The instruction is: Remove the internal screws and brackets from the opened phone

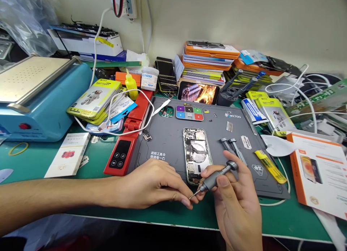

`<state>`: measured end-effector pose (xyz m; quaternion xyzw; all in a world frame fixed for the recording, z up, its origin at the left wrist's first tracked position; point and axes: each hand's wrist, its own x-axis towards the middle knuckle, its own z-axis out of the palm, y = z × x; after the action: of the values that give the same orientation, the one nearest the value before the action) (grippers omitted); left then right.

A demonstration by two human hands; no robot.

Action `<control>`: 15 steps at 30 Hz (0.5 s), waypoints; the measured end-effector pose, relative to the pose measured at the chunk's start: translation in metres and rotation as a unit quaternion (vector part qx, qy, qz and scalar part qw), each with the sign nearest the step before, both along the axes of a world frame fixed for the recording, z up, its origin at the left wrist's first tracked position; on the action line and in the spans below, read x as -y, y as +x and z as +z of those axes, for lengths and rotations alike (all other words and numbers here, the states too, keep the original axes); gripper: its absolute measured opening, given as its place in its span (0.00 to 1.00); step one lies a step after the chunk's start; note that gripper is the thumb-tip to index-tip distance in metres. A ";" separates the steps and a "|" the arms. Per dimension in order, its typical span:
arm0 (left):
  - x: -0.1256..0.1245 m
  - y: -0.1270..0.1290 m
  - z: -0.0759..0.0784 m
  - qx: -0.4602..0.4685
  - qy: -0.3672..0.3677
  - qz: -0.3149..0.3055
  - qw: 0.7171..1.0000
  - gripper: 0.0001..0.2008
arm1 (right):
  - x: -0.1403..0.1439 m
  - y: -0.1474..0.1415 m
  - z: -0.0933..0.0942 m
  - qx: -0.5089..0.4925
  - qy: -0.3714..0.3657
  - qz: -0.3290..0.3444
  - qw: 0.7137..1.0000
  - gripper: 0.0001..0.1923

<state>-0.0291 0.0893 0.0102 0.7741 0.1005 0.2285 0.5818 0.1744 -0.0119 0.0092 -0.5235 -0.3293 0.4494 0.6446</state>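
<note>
Lying on grn bench (189,217) by wall (230,19): gry mat (214,137) w/ phone (199,153)

1. Left forearm (59,196): bare, smooth-surfaced, evenly rounded, narrowing gradually to the wrist; upper portion cropped by the view's left border.
2. Left wrist (108,191): bare, slender, slightly flattened.
3. Left hand (149,184): ungloved; back visible, broad and smooth, with low, rounded knuckles; fingers slim.
4. Left thumb (182,199): slender, with a short nail.
5. Right hand (238,200): ungloved; palm side partly visible, fleshy at the thumb's base; long fingers.
6. Right thumb (227,187): rounded tip, short nail.
7. Right wrist (244,240): bare, cropped by the lower border.
</note>
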 end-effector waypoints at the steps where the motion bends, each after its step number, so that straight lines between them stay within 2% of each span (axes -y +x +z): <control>1: 0.000 0.000 0.000 0.001 0.000 -0.001 1.000 0.10 | -0.001 0.000 0.000 -0.002 0.000 0.001 1.000 0.23; 7: 0.000 0.000 0.000 0.002 0.002 -0.005 1.000 0.10 | 0.000 0.001 0.000 -0.010 -0.005 0.005 1.000 0.23; 15: 0.000 0.000 0.001 -0.012 0.001 -0.008 1.000 0.15 | 0.003 0.002 0.000 0.002 -0.006 0.001 1.000 0.23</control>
<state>-0.0294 0.0893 0.0109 0.7782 0.1012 0.2149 0.5814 0.1759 -0.0150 0.0094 -0.5280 -0.3285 0.4511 0.6402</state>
